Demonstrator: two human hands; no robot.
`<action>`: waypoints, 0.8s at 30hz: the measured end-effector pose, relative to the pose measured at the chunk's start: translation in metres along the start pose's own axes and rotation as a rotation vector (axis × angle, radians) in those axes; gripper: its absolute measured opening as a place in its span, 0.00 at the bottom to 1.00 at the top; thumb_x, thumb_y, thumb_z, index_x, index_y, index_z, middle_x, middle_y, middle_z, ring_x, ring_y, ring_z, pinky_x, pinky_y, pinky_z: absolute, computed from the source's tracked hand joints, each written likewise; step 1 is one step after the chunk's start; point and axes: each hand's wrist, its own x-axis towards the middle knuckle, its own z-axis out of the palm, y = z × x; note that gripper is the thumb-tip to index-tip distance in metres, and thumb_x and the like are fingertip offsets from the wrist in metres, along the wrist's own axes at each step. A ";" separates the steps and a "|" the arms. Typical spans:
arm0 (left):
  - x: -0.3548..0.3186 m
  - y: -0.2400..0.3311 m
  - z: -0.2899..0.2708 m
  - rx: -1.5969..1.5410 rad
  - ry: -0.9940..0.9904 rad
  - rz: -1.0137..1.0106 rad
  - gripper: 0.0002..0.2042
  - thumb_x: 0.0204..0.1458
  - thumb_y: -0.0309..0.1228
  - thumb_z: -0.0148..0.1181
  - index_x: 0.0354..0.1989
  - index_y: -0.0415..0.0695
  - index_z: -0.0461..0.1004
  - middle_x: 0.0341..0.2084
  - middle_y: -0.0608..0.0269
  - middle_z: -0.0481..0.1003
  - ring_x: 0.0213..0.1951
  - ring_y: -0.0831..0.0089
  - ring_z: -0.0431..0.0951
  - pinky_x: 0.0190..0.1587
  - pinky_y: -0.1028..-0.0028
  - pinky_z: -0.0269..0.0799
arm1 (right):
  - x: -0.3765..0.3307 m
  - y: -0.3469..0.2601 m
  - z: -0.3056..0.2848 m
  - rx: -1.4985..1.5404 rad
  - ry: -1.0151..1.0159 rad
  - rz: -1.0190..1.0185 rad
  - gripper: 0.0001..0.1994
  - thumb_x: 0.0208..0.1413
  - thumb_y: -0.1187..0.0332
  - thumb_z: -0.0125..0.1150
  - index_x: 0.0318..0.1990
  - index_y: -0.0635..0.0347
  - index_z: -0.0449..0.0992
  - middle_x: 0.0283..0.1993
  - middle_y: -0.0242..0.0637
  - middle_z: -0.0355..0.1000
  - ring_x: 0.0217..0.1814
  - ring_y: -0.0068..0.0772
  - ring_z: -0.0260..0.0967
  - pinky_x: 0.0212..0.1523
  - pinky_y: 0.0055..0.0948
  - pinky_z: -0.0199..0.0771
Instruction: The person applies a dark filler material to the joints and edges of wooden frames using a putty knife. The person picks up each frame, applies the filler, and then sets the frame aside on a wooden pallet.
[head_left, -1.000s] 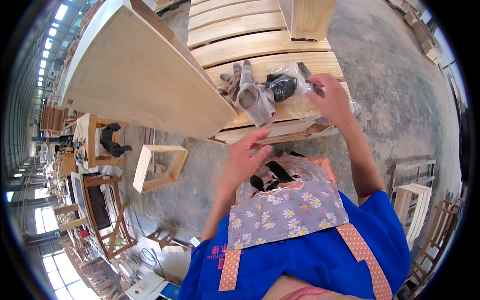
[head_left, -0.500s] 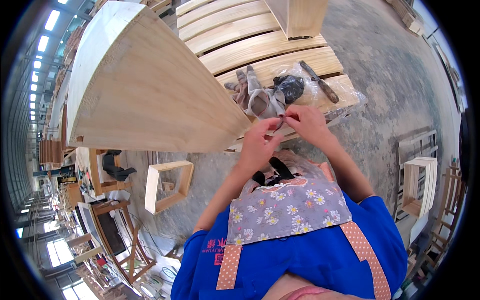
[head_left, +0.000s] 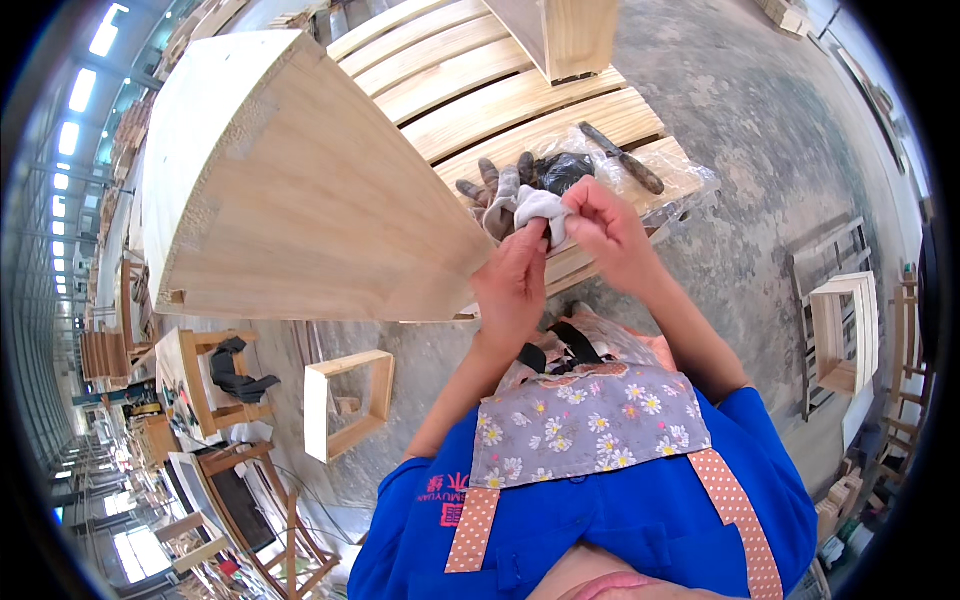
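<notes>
A pale grey work glove is bunched between my two hands, over the near edge of the slatted wooden surface. My left hand is closed, its fingertips at the underside of the glove. From the right, my right hand pinches the glove's edge between thumb and bent fingers. Just beyond lie soiled glove fingers, grey and brown. A black plastic bundle sits behind the hands in clear film. On that film rests a dark, long-handled tool; its kind is unclear.
A large curved-edged wooden panel piece stands close on my left. An upright wooden box part stands on the slats. Wooden frames lie on the floor to the left, and others to the right.
My hands have shifted slightly, and the pale glove is now gathered up between them, covering part of the fingertips. The whole view has turned a little.
</notes>
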 end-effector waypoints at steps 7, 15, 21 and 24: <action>0.032 0.001 -0.021 -0.595 -0.199 -0.531 0.10 0.51 0.22 0.56 0.42 0.36 0.75 0.35 0.58 0.78 0.36 0.72 0.79 0.36 0.74 0.74 | -0.029 -0.027 0.026 -0.373 -0.156 -0.154 0.05 0.51 0.77 0.52 0.35 0.61 0.65 0.27 0.44 0.66 0.30 0.48 0.66 0.30 0.36 0.66; 0.016 0.005 0.011 -1.109 -0.122 -0.508 0.11 0.51 0.21 0.57 0.43 0.33 0.74 0.36 0.58 0.78 0.37 0.73 0.79 0.42 0.74 0.75 | -0.041 -0.041 0.014 -0.405 -0.204 -0.123 0.04 0.52 0.77 0.52 0.35 0.60 0.65 0.27 0.43 0.67 0.30 0.48 0.68 0.30 0.37 0.67; 0.023 0.026 -0.008 -0.575 -0.419 -0.322 0.18 0.56 0.27 0.51 0.56 0.38 0.66 0.49 0.59 0.72 0.50 0.70 0.72 0.54 0.70 0.67 | -0.038 -0.044 0.012 -0.173 -0.266 0.031 0.02 0.53 0.76 0.52 0.34 0.62 0.66 0.25 0.40 0.65 0.26 0.39 0.63 0.28 0.30 0.65; 0.028 0.055 -0.049 -0.698 -0.514 -0.650 0.20 0.56 0.31 0.52 0.58 0.39 0.64 0.51 0.61 0.69 0.51 0.70 0.70 0.56 0.69 0.64 | -0.037 -0.039 0.019 -0.257 -0.305 -0.057 0.03 0.53 0.76 0.52 0.34 0.63 0.67 0.25 0.38 0.63 0.25 0.32 0.59 0.27 0.29 0.63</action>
